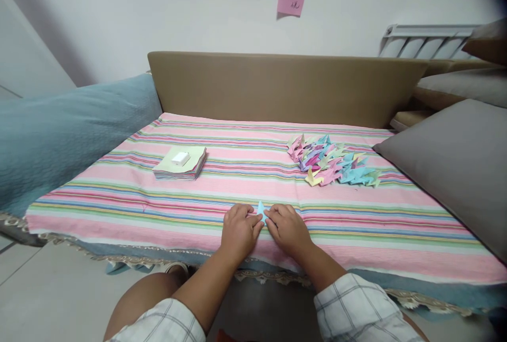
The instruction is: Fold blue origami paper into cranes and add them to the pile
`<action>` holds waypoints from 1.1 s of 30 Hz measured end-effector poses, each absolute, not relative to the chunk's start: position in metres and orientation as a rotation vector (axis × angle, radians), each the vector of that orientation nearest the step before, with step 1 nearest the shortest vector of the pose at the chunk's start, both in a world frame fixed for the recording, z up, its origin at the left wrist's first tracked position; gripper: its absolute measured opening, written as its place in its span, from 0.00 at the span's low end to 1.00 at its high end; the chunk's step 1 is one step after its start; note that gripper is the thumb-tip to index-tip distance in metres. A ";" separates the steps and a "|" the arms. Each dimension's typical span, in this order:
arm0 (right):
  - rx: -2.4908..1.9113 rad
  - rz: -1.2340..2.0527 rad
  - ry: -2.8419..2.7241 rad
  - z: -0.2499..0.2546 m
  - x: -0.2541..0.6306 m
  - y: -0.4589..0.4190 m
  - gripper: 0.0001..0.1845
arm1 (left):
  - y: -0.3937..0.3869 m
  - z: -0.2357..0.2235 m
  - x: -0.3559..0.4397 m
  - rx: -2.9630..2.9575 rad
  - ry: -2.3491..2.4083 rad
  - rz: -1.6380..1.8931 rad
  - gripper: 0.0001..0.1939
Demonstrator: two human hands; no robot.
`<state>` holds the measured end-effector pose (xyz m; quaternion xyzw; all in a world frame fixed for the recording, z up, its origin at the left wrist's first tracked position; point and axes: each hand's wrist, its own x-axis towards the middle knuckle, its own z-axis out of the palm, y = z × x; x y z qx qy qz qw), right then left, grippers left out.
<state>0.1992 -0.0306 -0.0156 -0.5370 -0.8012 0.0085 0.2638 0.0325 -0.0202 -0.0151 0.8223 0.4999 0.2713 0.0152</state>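
Observation:
A small light-blue folded paper (pixel 261 210) lies on the striped cloth (pixel 356 225) near its front edge. My left hand (pixel 238 229) and my right hand (pixel 288 228) are side by side over it, fingers curled and pinching the paper from both sides. Only the paper's pointed tip shows between the fingertips; the rest is hidden under my fingers.
A stack of coloured paper squares (pixel 180 163) with a small white object (pixel 180 158) on top sits at the left. A heap of several folded paper cranes (pixel 331 161) lies at the back right. Grey cushions (pixel 455 162) border the right, a teal blanket (pixel 59 130) the left.

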 end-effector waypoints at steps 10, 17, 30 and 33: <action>-1.479 0.199 -2.039 -0.019 0.202 -0.025 0.10 | -0.011 -0.001 0.036 2.358 1.632 0.685 0.09; -1.474 0.054 -2.044 -0.018 0.200 -0.030 0.07 | -0.012 -0.001 0.038 2.269 1.666 0.719 0.06; -1.580 -0.006 -2.110 -0.016 0.198 -0.032 0.07 | -0.013 -0.011 0.033 2.409 1.673 0.763 0.07; -1.606 0.006 -2.117 -0.016 0.198 -0.032 0.09 | -0.015 -0.010 0.034 2.412 1.681 0.757 0.08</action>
